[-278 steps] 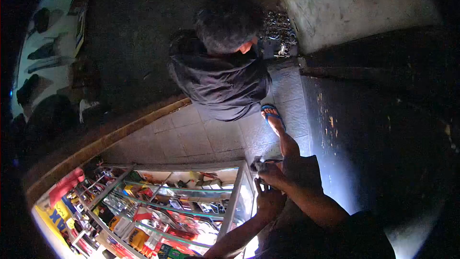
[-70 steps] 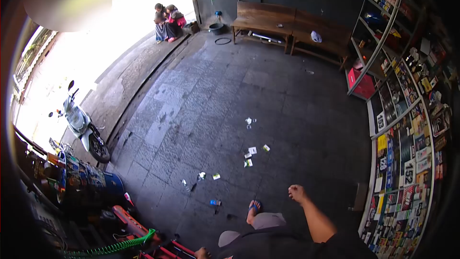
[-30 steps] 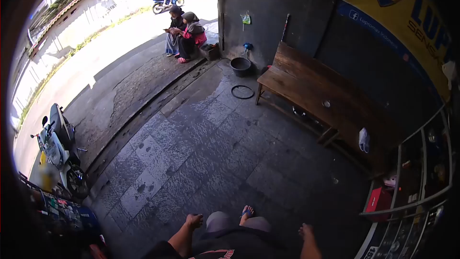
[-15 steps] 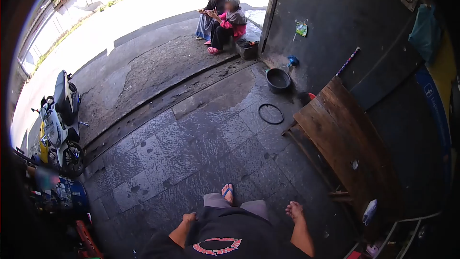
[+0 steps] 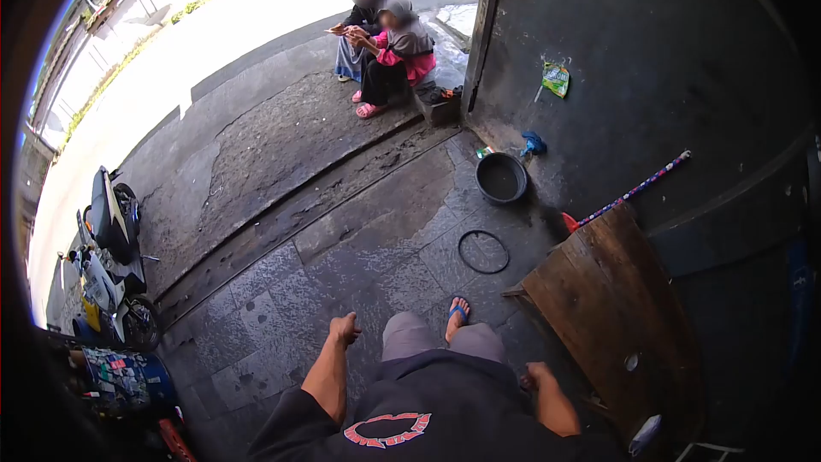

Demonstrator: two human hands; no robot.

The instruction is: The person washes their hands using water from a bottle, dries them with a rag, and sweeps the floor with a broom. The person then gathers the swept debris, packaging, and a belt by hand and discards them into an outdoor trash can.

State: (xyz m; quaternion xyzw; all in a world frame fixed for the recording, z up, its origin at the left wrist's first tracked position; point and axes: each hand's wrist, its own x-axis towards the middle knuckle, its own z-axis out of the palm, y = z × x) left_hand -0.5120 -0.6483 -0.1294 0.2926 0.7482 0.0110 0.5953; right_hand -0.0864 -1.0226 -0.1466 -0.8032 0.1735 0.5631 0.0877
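Observation:
My left hand [image 5: 345, 328] hangs forward of my left side over the wet floor tiles, its fingers curled in and nothing showing in them. My right hand [image 5: 537, 374] is at my right hip, near the wooden bench [image 5: 599, 282]. Its fingers are curled too; a small dark patch shows by them, and I cannot make out whether it is a held thing. One foot in a blue flip-flop [image 5: 458, 311] is stepping ahead. Farther forward, a black ring [image 5: 484, 231], like a thin tyre, lies flat on the tiles, with a black basin [image 5: 502, 178] beyond it.
Two seated people [image 5: 389, 47] are by the doorway. A motorcycle [image 5: 111, 248] stands at the left, near a blue drum [image 5: 154, 376] with stickers. A dark metal door [image 5: 633, 60] bounds the right side. A patterned stick [image 5: 637, 188] leans behind the bench.
My body has moved forward, so the ring, basin and bench appear nearer. My left hand has swung forward; my right hand has swung back. The right foot is now in front.

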